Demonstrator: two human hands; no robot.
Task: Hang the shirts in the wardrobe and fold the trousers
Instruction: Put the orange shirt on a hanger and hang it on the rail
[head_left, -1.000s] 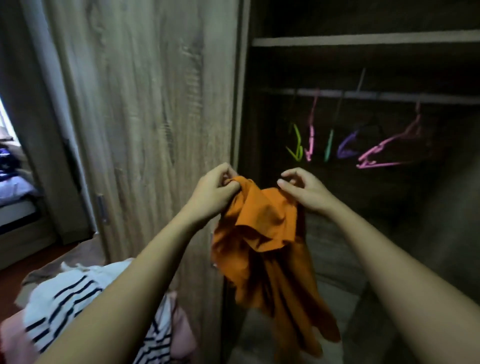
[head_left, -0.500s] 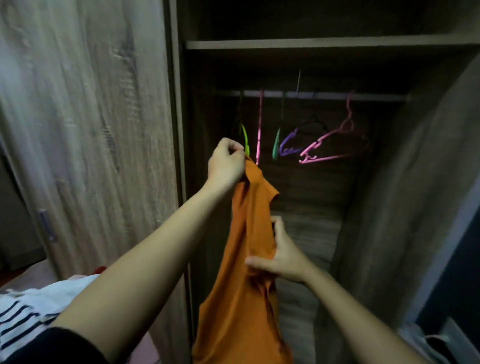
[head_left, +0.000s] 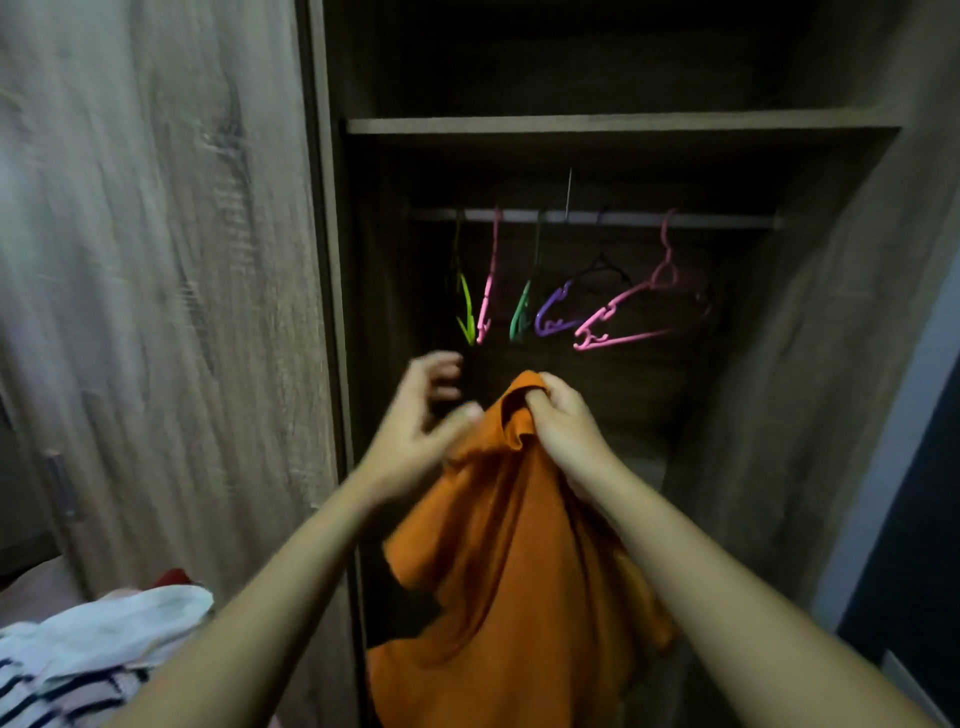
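Limp, light orange shirt (head_left: 509, 545) is held.
Top is clenched by right hand (head_left: 566, 421); left hand (head_left: 421, 426) is spread; shoulders are best pinched.

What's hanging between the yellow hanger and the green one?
A pink hanger, edge-on, hangs from the rail between the yellow hanger and the green hanger. The head view shows it.

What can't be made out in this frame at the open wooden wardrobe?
Head view:
Left hand: motion-blurred; contact with the orange cloth shirt unclear.
Shirt, gripped by the right hand: hem cut off by the bottom edge.
Thin black hanger: outline lost in shadow.
Striped white garment: cut by the frame corner, type unclear.
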